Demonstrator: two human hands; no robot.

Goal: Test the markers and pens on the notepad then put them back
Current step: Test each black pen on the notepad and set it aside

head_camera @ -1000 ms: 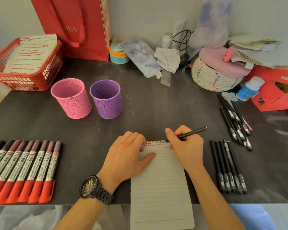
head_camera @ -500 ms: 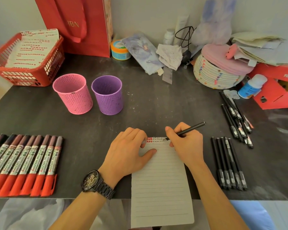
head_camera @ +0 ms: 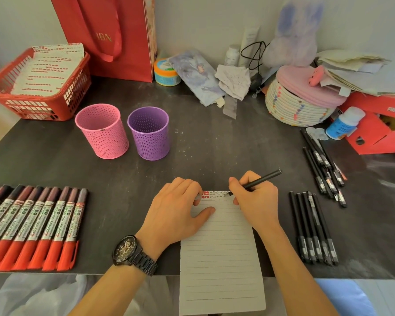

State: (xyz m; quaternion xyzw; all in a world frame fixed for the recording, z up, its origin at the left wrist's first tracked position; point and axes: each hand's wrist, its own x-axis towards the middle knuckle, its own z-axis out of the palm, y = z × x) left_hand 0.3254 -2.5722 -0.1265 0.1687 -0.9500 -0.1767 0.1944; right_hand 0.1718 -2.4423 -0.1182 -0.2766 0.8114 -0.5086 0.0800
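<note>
A lined notepad lies at the table's front edge, with small red and black marks along its top line. My right hand grips a black pen, tip down on the top line's right end. My left hand rests on the pad's upper left corner, fingers curled, thumb flat on the paper; something small shows at its fingertips. Several red-capped markers lie in a row at the left. Black pens lie to the right: a neat row and a looser bunch.
A pink cup and a purple cup stand behind the pad. A red basket of marked sheets sits far left, a red bag behind it. A woven basket, bottle and red box crowd the back right.
The pen tip has stayed at the right end of the pad's top line, shifting only slightly. My left hand has not moved. The camera view shifted a little.
</note>
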